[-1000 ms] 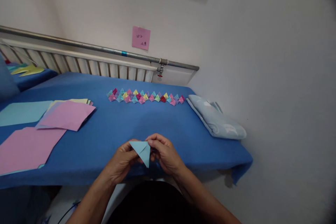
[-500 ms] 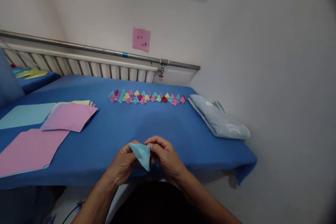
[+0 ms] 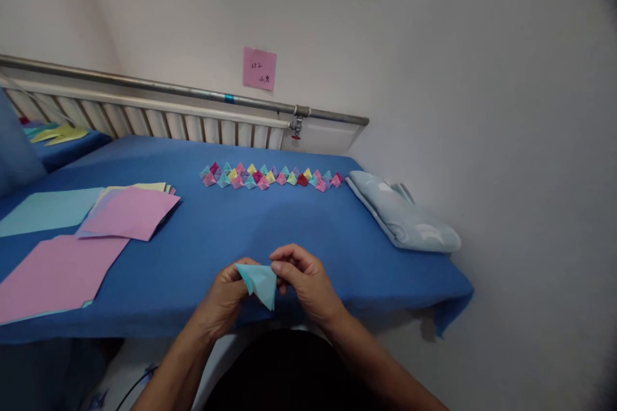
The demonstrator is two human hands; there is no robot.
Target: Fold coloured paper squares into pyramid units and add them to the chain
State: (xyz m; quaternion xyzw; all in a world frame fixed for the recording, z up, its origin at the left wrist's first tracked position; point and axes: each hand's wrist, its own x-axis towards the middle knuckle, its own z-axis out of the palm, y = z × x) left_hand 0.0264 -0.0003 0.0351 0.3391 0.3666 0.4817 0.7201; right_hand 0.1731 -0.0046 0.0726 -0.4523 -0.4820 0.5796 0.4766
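A light-blue sheet of folded paper [image 3: 263, 284], roughly triangular with a point hanging down, is held between my hands above the table's near edge. My left hand [image 3: 230, 295] grips its left side, the thumb in front and the fingers behind. At the upper right corner, my right hand [image 3: 303, 282] pinches the paper between thumb and fingers; some fingertips are hidden behind it. Farther back on the blue cloth [image 3: 216, 225] lie small folded paper pieces [image 3: 272, 177] in many colours, set in rows.
Pink paper sheets [image 3: 62, 276], a fanned paper stack [image 3: 132, 212] and a light-blue sheet [image 3: 48, 210] lie at the left. A folded pale-blue blanket [image 3: 405, 212] sits at the right end. Behind are a radiator [image 3: 193, 128], a metal pipe [image 3: 168, 90] and a pink note [image 3: 259, 69] on the wall.
The folded paper's left part has bent inward and its front has opened a little. My right hand has shifted slightly right and its fingers have spread somewhat.
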